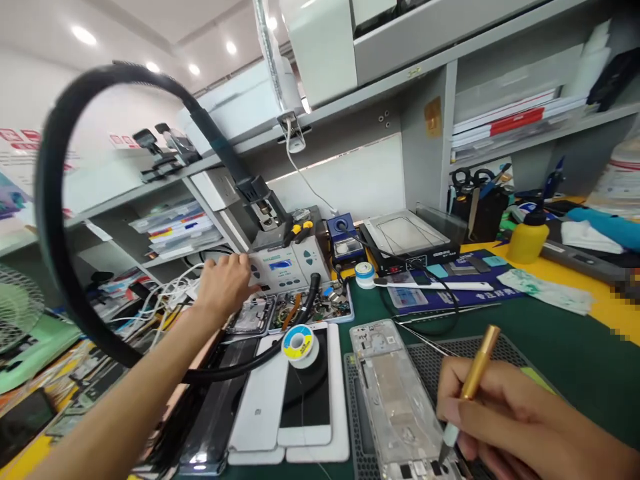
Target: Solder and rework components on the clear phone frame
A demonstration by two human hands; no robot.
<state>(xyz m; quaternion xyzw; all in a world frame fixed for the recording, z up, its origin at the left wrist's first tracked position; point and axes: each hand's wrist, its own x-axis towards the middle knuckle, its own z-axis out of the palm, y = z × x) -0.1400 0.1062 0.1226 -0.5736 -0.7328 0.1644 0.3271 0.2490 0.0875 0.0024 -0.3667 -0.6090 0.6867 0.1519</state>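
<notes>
My right hand (505,417) is closed around a gold-handled tool (475,377), whose tip rests on the lower end of an opened phone frame (395,393) lying on a grey perforated mat (440,353). My left hand (225,283) reaches far forward. Its fingers curl against the front of a white rework station (287,267) with a small blue display. I cannot make out whether the fingers grip anything. A thick black hose (50,213) loops from the station up and around my left arm.
White phones (295,393) with a solder spool (299,345) on them lie left of the mat. Parts trays (310,307), a black heating plate (410,237), a yellow bottle (529,237), scissors, cables and a green fan (20,313) crowd the bench under the shelves.
</notes>
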